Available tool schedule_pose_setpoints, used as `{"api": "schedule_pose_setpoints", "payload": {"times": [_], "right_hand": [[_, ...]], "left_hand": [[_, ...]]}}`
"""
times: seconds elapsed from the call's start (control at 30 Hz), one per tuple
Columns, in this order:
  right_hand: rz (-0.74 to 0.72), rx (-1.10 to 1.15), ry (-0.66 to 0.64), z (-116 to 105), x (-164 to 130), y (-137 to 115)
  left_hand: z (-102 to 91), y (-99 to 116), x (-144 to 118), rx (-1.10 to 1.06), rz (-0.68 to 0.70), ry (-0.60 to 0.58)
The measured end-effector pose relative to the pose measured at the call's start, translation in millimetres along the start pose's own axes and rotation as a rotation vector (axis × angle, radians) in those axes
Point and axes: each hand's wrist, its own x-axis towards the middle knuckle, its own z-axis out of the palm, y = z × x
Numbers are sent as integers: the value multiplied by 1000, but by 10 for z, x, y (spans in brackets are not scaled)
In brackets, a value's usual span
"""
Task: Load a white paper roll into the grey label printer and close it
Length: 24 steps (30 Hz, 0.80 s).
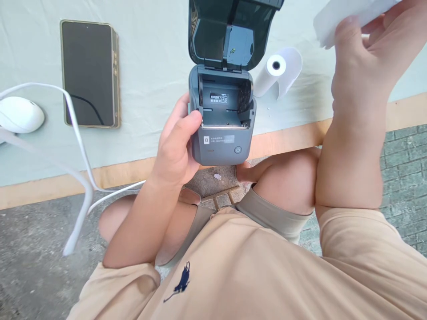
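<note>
Head cam: the left hand (176, 149) has its grip wrapped round the left side of a small dark printer (222, 118), thumb on the front edge, fingers behind. The printer sits at the near edge of the bench (150, 80), partly over the wood rim, w/ its lid (230, 31) flipped up & open. Inside, the paper bay shows a small label; can't read it. A round button is on the front, right side.

The right hand (358, 58) is up high at top right, grip pinched on a white piece of paper (340, 18). It is well apart from the printer.

A white paper roll (278, 73) lies on the bench just right of the printer, near the lid hinge. On the left lies a dark phone (90, 73), screen off. Further left is a white mouse (20, 114). A white cable (76, 133) loops over the bench & hangs down past the edge to the floor.
</note>
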Motion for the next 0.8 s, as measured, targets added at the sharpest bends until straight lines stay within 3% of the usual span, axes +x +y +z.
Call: {"api": "schedule_pose_setpoints", "payload": {"times": [0.17, 0.27, 0.33, 0.43, 0.53, 0.7, 0.8], "right_hand": [[99, -115, -199, -2, -51, 57], [-36, -78, -29, -38, -111, -98], [-179, -111, -11, -22, -161, -225], [-280, -353, -226, 103, -217, -339], [-219, -482, -319, 253, -221, -355], [-237, -302, -283, 298, -212, -403], [-192, 96, -108, 243, -206, -486]], "left_hand": [[6, 8, -3, 24, 8, -20], [-3, 5, 4, 8, 13, -33], [-7, 4, 7, -2, 11, -35], [-12, 5, 7, 3, 3, -42], [-18, 4, 4, 25, 7, -43], [-18, -12, -2, 17, 29, -39], [-15, -19, -3, -8, 32, -34]]}}
